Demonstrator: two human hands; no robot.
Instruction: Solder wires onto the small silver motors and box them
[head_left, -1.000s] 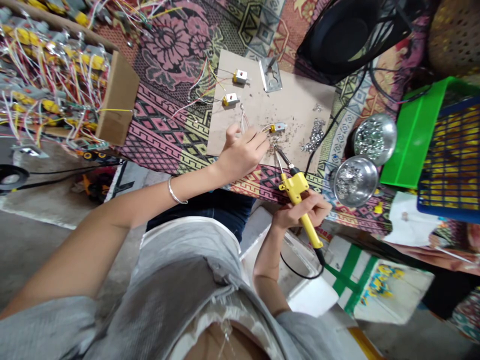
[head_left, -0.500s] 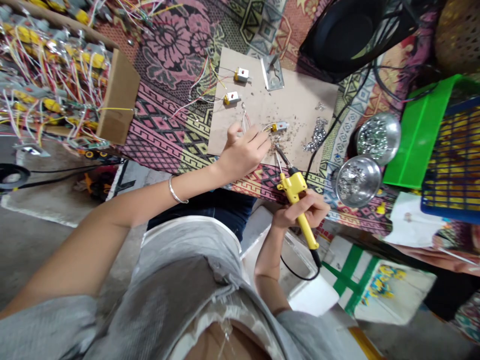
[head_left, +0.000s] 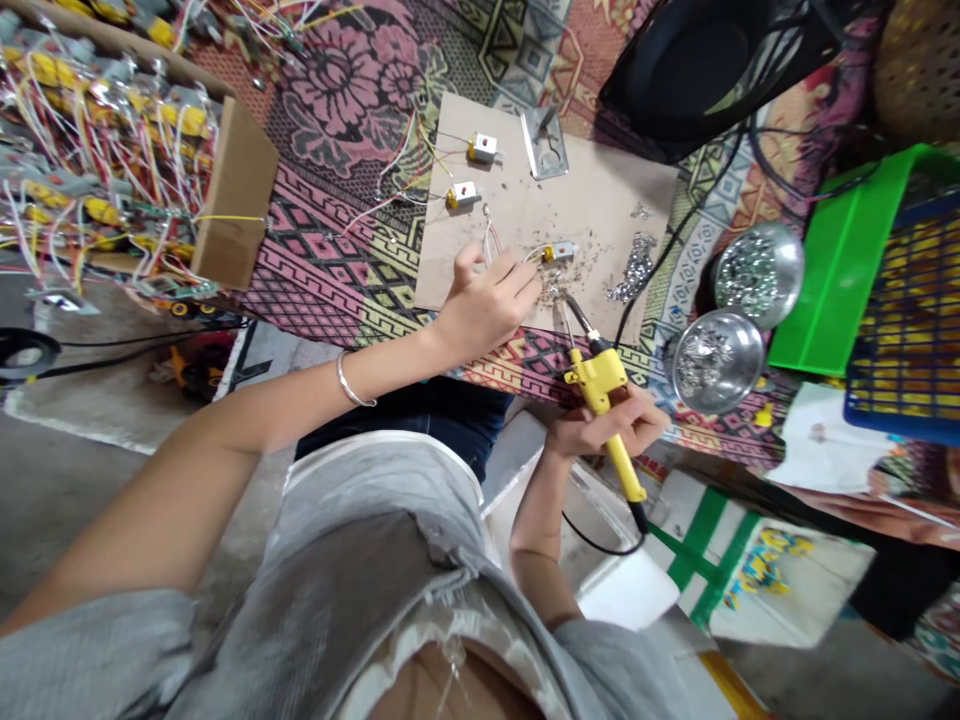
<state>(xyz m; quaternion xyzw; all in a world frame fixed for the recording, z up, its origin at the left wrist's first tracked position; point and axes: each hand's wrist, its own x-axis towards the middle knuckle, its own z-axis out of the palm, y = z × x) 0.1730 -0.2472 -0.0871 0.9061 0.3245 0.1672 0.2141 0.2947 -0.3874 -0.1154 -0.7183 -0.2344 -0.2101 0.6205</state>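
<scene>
My left hand (head_left: 487, 305) rests on the cardboard sheet (head_left: 570, 190), fingers pinched on thin wires (head_left: 493, 238) that stick out past them. Some of these wires lead toward a small motor (head_left: 559, 252) with a yellow end, lying just beyond the fingertips. In my right hand (head_left: 607, 425) is a yellow soldering gun (head_left: 600, 380), its hot tip and thin feed tube pointing up-left beside the left fingertips. Exactly what the tip touches is too small to make out. Two more wired motors, an upper one (head_left: 482, 148) and a lower one (head_left: 463, 194), lie farther back on the cardboard.
A box of wired motors (head_left: 232, 190) stands at left. On the right are two metal bowls of small parts, one far (head_left: 757, 278) and one near (head_left: 718, 362), a green bin (head_left: 832, 270) and a blue basket (head_left: 900, 320). A metal stand (head_left: 545, 145) and loose metal bits (head_left: 634, 270) lie on the cardboard.
My right hand has shifted slightly right and toward my body with the soldering gun, its tip moving a little to the right. My left hand has stayed in place.
</scene>
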